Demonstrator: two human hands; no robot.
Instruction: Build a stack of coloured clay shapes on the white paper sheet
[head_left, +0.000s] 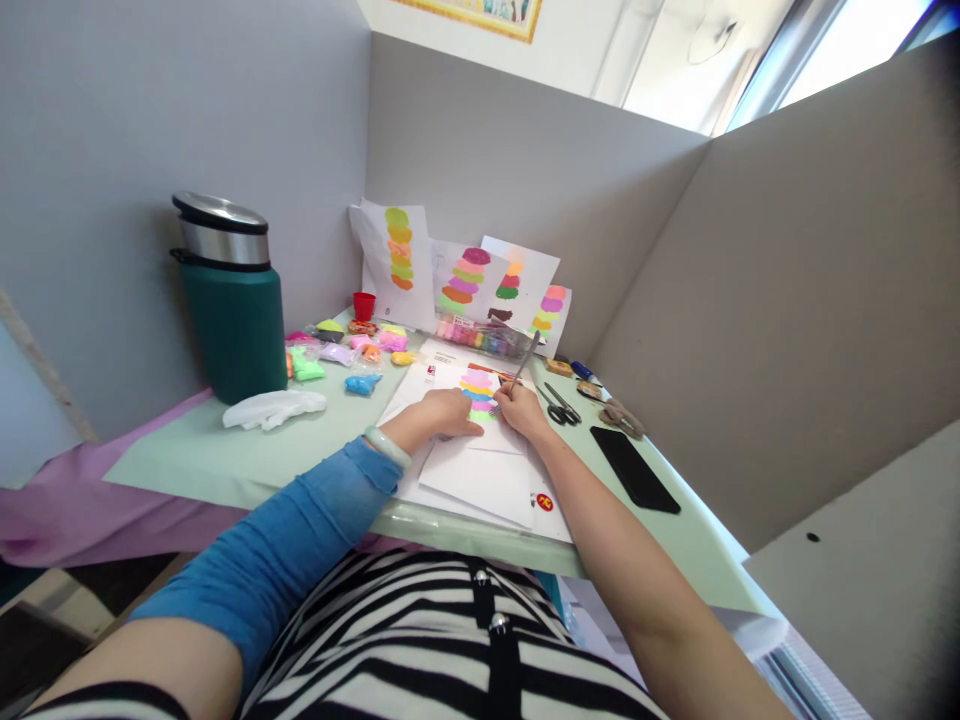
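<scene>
My left hand (448,411) rests on a sheet of white paper (480,475), thumb apart from the fingers, holding the sheet down. Between both hands, the sheet bears stacked painted bands (478,385) in pink, yellow, blue, purple and green. My right hand (519,408) is closed around a slim grey pen-like stick (533,345), whose upper end leans up and to the right. The stick's working end is near the painted bands; whether it touches the paper I cannot tell. More white sheets lie beneath.
Several painted sheets (469,275) lean at the back beside a colour set (480,335). Bagged coloured clay (364,384), a tissue (274,408) and a green flask (234,320) stand left. Scissors (559,405) and a black phone (634,468) lie right. Grey partitions (517,130) enclose the table.
</scene>
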